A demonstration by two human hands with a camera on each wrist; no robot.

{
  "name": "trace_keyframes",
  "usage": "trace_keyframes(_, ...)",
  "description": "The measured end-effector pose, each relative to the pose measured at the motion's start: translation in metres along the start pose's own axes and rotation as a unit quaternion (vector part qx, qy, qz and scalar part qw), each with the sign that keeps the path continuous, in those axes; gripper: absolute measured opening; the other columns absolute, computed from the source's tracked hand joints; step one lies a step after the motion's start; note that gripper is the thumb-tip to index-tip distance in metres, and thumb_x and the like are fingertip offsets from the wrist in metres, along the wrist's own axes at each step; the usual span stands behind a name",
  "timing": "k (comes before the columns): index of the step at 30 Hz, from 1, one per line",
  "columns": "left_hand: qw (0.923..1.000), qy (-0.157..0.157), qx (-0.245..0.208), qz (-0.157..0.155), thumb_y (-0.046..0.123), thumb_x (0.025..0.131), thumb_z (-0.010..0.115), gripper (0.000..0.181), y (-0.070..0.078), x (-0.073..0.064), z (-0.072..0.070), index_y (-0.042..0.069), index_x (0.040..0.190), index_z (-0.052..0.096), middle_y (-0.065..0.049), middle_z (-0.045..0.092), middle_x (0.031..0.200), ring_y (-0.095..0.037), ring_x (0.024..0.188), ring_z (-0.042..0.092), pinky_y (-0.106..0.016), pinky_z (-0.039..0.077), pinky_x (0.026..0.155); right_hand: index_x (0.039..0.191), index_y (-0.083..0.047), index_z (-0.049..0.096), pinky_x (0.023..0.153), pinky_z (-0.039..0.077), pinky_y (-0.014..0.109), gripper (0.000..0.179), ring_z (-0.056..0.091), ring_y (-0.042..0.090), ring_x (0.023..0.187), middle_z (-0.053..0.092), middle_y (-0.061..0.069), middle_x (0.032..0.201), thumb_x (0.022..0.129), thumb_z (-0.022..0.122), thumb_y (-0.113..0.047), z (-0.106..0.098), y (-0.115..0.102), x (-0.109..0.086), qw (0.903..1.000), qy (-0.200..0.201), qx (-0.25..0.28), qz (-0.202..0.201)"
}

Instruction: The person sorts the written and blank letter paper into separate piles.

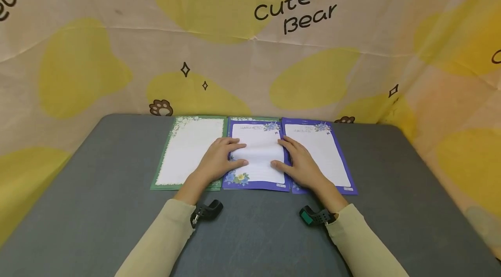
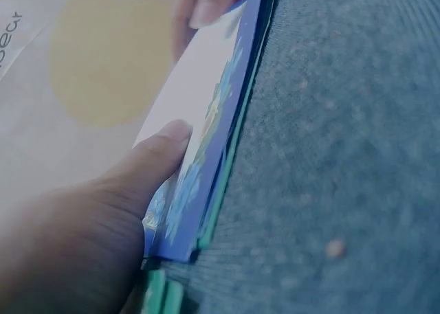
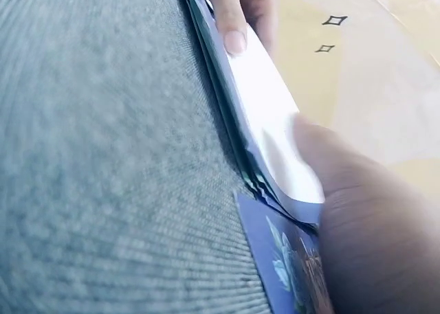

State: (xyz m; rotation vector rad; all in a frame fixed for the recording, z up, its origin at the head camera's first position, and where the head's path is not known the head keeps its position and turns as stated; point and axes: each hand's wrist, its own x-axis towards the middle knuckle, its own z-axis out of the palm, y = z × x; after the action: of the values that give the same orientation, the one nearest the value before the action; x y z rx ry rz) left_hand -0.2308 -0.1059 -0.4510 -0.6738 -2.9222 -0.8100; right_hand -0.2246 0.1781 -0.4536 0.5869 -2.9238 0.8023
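Note:
A purple-bordered sheet of letter paper (image 1: 256, 164) with blue flowers lies in the middle, slightly bowed, over green-edged sheets (image 1: 254, 118). My left hand (image 1: 219, 159) holds its left side, the thumb on its face. At the opposite side my right hand (image 1: 301, 164) holds the edge, its thumb also on top. In the right wrist view the sheet (image 3: 271, 115) curves up near the right thumb. The left wrist view shows the left thumb on the sheet (image 2: 199, 73), with layered edges below. Fingers under the paper, if any, are hidden.
A green-bordered sheet (image 1: 188, 146) lies to the left, partly under the left hand. Another purple-bordered sheet (image 1: 325, 155) lies to the right, partly under the right hand. All rest on a grey table (image 1: 250, 233), with a patterned cloth (image 1: 250, 51) behind.

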Motion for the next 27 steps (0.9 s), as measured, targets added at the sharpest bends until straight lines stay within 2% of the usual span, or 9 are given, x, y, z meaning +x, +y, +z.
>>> trace_keyframes(3,0.9998,0.017,-0.014,-0.004,0.049,0.089,0.074,0.058,0.0007,-0.0003,0.0006,0.022,0.139,0.064,-0.008,0.055,0.150,-0.033,0.143,0.045,-0.054,0.034,0.120,0.155,-0.011,0.040,0.121,0.030,0.061,0.075,0.034,0.039,0.151,0.035,0.017,0.163,0.095,0.065,-0.051,-0.0007,0.0003,0.0009,0.9991,0.022,0.031,0.018)
trace_keyframes(11,0.9986,0.025,-0.043,-0.015,0.046,0.089,0.076,0.052,0.0012,-0.0018,0.0016,0.024,0.135,0.067,-0.006,0.057,0.147,-0.032,0.142,0.046,-0.053,0.036,0.120,0.156,-0.011,0.039,0.121,0.033,0.056,0.074,0.044,0.037,0.146,0.049,0.017,0.154,0.097,0.063,-0.049,-0.0021,0.0006,-0.0004,0.9945,0.052,0.078,0.047)
trace_keyframes(16,0.9979,0.031,-0.053,-0.018,0.045,0.089,0.075,0.051,0.0006,-0.0023,0.0012,0.024,0.135,0.067,-0.006,0.058,0.146,-0.031,0.141,0.047,-0.053,0.037,0.118,0.153,-0.014,0.044,0.117,0.037,0.060,0.067,0.053,0.039,0.137,0.063,0.018,0.140,0.097,0.065,-0.045,-0.0024,0.0003,-0.0002,0.9914,0.078,0.097,0.041)
trace_keyframes(20,0.9978,0.039,-0.053,-0.008,0.044,0.089,0.076,0.051,-0.0006,-0.0024,0.0009,0.025,0.135,0.067,-0.006,0.059,0.145,-0.031,0.139,0.049,-0.053,0.038,0.118,0.146,-0.011,0.054,0.115,0.039,0.059,0.057,0.054,0.038,0.135,0.065,0.017,0.137,0.097,0.067,-0.038,-0.0029,-0.0021,-0.0004,0.9866,0.113,0.115,0.025)
trace_keyframes(21,0.9977,0.043,-0.051,-0.003,0.044,0.089,0.076,0.051,-0.0008,-0.0022,0.0009,0.024,0.134,0.067,-0.006,0.060,0.144,-0.031,0.139,0.049,-0.054,0.035,0.120,0.143,-0.011,0.057,0.113,0.041,0.058,0.053,0.056,0.038,0.133,0.065,0.016,0.136,0.097,0.068,-0.037,-0.0025,-0.0027,-0.0005,0.9846,0.124,0.121,0.022)
trace_keyframes(24,0.9974,0.055,-0.044,0.010,0.044,0.088,0.077,0.050,-0.0005,-0.0023,0.0003,0.024,0.133,0.068,-0.006,0.062,0.141,-0.031,0.138,0.050,-0.058,0.023,0.125,0.136,-0.013,0.064,0.100,0.053,0.048,0.043,0.066,0.034,0.116,0.069,0.014,0.130,0.099,0.066,-0.033,-0.0014,-0.0051,-0.0014,0.9768,0.140,0.160,0.026)
trace_keyframes(27,0.9971,0.060,-0.040,0.024,0.042,0.087,0.078,0.049,0.0015,-0.0022,0.0007,0.025,0.133,0.069,-0.005,0.063,0.140,-0.030,0.138,0.051,-0.059,0.021,0.126,0.133,-0.014,0.068,0.086,0.056,0.029,0.037,0.069,0.022,0.103,0.072,0.011,0.125,0.101,0.063,-0.032,-0.0001,-0.0058,-0.0025,0.9660,0.145,0.211,0.039)
